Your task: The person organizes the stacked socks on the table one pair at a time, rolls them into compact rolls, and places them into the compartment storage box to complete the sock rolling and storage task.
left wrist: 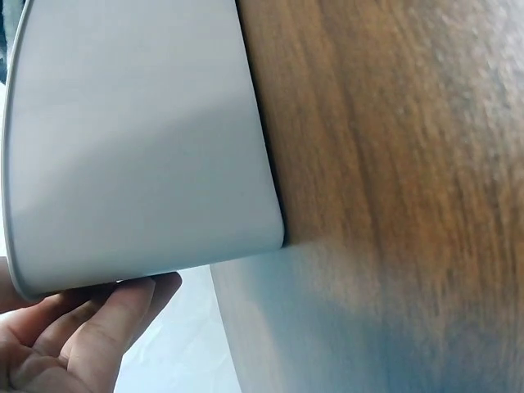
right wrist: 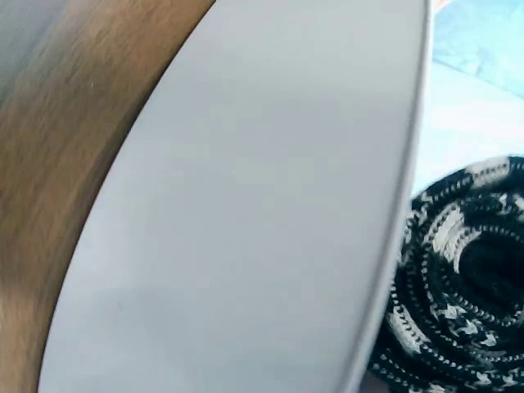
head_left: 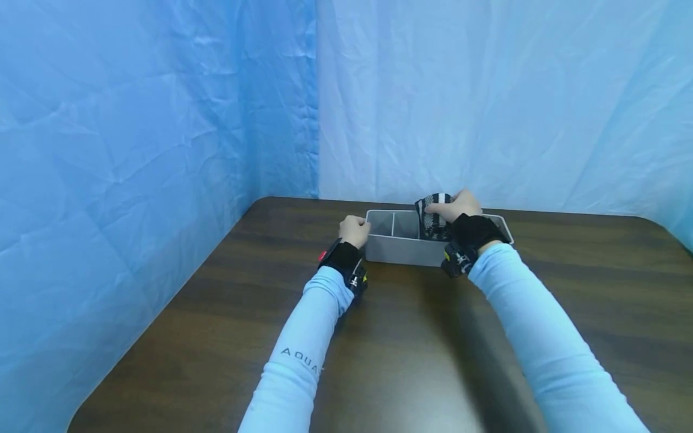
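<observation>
A long grey box point(head_left: 403, 249) with dividers stands near the table's far edge. At its left end, my left hand point(head_left: 354, 231) holds the end wall by the rim; the left wrist view shows the fingers point(left wrist: 110, 332) against the outside of that wall. My right hand point(head_left: 457, 207) grips a rolled black-and-white knitted cloth point(head_left: 433, 225), which sits partly inside a middle section of the box and rises above the rim. In the right wrist view the coiled layers of the knitted cloth point(right wrist: 458, 286) show beyond the box's side wall point(right wrist: 237, 205); the right fingers are mostly hidden there.
The dark wooden table point(head_left: 260, 300) has rounded far corners. Blue sheeting point(head_left: 162, 120) hangs behind and along the left side of the table. Two left sections of the box show bare walls; the right hand and wrist hide much of its right part.
</observation>
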The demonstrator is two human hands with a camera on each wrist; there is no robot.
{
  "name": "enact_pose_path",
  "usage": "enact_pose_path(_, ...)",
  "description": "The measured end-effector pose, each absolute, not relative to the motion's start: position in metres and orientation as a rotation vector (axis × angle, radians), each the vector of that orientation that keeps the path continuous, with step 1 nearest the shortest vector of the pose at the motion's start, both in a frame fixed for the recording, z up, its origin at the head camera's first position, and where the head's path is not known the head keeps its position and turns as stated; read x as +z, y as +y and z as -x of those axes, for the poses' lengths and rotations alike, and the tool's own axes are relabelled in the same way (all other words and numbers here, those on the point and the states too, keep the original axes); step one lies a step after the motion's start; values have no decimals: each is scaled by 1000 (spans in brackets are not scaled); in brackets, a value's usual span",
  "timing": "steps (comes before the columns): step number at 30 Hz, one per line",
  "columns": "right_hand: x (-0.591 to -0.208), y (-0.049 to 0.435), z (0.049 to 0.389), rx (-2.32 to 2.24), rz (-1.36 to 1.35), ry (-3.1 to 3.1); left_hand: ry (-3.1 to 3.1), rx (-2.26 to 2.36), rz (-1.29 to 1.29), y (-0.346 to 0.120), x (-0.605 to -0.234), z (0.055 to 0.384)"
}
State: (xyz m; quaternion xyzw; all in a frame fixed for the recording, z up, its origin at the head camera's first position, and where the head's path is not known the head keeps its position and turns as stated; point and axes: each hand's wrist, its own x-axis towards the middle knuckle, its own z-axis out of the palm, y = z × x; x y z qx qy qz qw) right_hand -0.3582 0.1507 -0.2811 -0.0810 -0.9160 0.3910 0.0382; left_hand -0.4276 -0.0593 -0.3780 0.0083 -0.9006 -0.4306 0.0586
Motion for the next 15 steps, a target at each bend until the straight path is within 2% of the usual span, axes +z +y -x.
enact_pose_path(4,-281,144,353,1135,241,-2805,-2777,-1298,-142,-51,-342,390)
enact_pose_path(6,-279,140,350,1069,223,-2824,-2759,-1287,-119,-51,-335,380)
enact_pose_path(15,-272,124,350,746,310,-2927,-2709,-1297,-68,-56,-326,368)
